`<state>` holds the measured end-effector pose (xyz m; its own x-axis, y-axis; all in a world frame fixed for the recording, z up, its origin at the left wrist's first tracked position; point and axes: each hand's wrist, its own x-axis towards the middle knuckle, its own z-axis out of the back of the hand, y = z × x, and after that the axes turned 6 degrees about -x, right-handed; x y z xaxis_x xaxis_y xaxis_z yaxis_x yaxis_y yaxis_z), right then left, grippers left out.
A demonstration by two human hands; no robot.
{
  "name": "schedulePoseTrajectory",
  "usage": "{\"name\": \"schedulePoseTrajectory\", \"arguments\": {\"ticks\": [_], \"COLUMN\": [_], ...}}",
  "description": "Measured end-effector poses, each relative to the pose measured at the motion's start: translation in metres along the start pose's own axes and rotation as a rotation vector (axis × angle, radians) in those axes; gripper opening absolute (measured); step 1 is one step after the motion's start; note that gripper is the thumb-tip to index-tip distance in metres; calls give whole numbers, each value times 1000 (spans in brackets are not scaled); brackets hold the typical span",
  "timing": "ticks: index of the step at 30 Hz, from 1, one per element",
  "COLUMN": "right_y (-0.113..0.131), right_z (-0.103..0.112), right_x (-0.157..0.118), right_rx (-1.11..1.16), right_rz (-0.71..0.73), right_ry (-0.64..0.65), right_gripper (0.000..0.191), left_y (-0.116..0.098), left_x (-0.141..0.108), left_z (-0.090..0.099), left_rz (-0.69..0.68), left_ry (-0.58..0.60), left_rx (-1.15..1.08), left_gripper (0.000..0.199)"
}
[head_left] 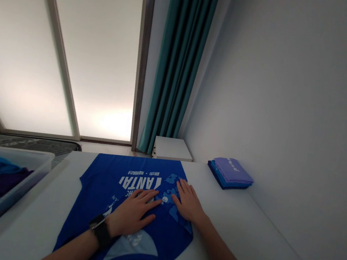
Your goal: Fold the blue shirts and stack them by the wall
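Note:
A blue shirt (97, 188) with white lettering lies spread on the white table (230, 228), its neckline toward me. Its right side is folded inward, showing a strip with a lighter blue pattern. My left hand (135, 211) rests flat on the middle of the shirt with its fingers spread, over part of the lettering; a black watch is on that wrist. On the patterned folded strip lies my right hand (188, 201), palm down and fingers stretched out. Neither hand grips the cloth.
Folded purple and blue garments (231, 173) are stacked at the table's back right, near the wall. At the left stands a translucent bin (41, 168) holding blue and purple clothes. A small white cabinet (173, 148) stands beyond the table, by the green curtain (180, 69).

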<state>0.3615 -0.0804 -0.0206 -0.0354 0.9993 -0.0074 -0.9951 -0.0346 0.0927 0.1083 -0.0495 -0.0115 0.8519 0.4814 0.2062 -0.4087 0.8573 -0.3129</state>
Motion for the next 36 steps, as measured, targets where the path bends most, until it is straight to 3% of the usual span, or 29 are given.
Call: {"name": "schedulePoseTrajectory", "arguments": {"ticks": [9, 13, 17, 22, 27, 36], "right_y": [-3, 13, 48, 83, 91, 91], "right_z": [-6, 1, 6, 7, 8, 10], "right_x": [0, -2, -9, -23, -31, -40], "right_rx": [-35, -36, 10, 86, 100, 89], "right_rz": [10, 50, 171, 317, 312, 330], "right_ry": [-5, -46, -26, 41, 116, 123], "right_gripper": [76, 77, 73, 74, 79, 78], "left_y": [-6, -1, 17, 33, 31, 27], "left_x": [-1, -9, -33, -85, -115, -124], "left_z": [5, 18, 38, 53, 50, 42], "left_rz": [14, 62, 152, 219, 233, 213], "left_ry": [17, 11, -9, 3, 46, -1], "left_rx": [11, 51, 114, 128, 116, 154], "left_gripper": [51, 52, 55, 57, 62, 62]}}
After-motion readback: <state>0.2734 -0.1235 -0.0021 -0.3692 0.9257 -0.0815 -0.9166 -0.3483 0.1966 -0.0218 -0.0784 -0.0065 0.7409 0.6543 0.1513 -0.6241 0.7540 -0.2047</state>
